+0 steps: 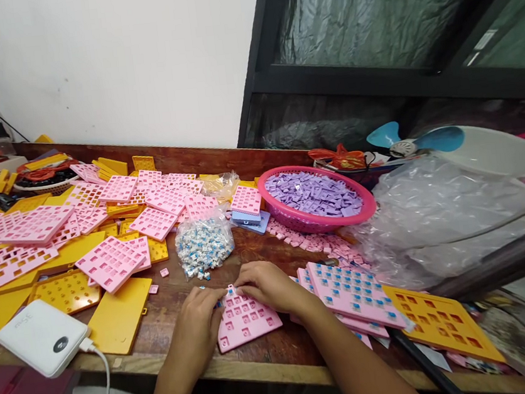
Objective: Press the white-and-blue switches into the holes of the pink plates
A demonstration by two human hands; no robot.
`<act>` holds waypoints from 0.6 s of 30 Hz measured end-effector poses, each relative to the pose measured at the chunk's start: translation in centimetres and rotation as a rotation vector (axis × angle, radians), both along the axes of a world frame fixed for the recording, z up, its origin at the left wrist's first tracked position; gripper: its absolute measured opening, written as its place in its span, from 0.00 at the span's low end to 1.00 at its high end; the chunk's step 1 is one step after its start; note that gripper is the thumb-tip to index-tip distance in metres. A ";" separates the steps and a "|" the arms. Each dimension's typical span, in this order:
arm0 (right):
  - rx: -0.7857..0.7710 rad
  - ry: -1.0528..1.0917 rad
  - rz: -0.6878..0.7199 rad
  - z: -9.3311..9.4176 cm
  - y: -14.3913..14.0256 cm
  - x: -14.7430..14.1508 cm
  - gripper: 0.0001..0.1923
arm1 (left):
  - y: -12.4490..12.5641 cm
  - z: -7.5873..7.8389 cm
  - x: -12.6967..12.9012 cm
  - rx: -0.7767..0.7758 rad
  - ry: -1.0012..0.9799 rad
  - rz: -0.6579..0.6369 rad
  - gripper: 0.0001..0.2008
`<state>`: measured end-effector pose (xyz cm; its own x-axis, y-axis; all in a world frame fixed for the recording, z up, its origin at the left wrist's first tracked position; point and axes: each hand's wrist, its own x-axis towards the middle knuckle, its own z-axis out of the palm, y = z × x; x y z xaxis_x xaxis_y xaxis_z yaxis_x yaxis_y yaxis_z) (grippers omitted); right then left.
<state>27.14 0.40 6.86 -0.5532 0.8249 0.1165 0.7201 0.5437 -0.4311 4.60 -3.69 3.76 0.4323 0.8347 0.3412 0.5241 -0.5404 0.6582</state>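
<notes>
A pink grid plate (248,320) lies flat near the wooden table's front edge (273,373). My left hand (201,321) rests on its left side with the fingers curled at the plate's top corner. My right hand (265,285) presses on the plate's upper edge, fingertips meeting the left hand's. Something small and blue shows between the fingers; I cannot tell which hand pinches it. A clear bag of small blue-and-white parts (204,245) sits just behind the hands.
Pink plates filled with blue parts (353,291) are stacked at right beside a yellow grid plate (440,322). Heaps of pink and yellow plates (109,262) cover the left. A pink basket of purple pieces (314,197), crumpled plastic (436,221) and a white power bank (41,336) lie around.
</notes>
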 end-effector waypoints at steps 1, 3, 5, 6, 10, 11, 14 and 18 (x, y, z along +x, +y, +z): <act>0.015 0.009 0.004 -0.2 0.1 -0.1 0.07 | 0.0 0.1 -0.3 -0.002 0.001 0.002 0.17; 0.047 0.027 0.005 -0.5 0.2 -0.3 0.07 | 0.1 0.2 -0.9 0.003 0.027 0.024 0.17; 0.077 0.042 -0.003 -0.8 0.3 -0.6 0.07 | 0.1 0.3 -1.3 0.026 0.083 0.060 0.16; 0.089 0.050 -0.009 -0.9 0.3 -0.7 0.07 | 0.2 0.3 -1.4 0.042 0.121 0.070 0.16; 0.100 0.065 -0.024 -1.4 0.4 -1.0 0.06 | 0.3 0.5 -1.2 0.104 0.261 0.029 0.14; 0.098 0.054 -0.025 -1.5 0.4 -1.0 0.05 | 0.3 0.5 -1.1 0.118 0.278 0.015 0.13; 0.113 -0.025 -0.037 -1.4 0.4 -1.3 0.05 | 0.2 0.5 -0.8 0.131 0.272 -0.014 0.11; 0.153 -0.175 -0.054 -1.0 0.4 -2.0 0.05 | 0.4 0.0 -0.5 0.114 0.224 -0.012 0.10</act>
<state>25.14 0.75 5.88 -0.5316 0.8339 0.1481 0.8064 0.5518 -0.2125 4.10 -3.29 3.74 0.5175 0.7904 0.3277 0.6428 -0.6119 0.4608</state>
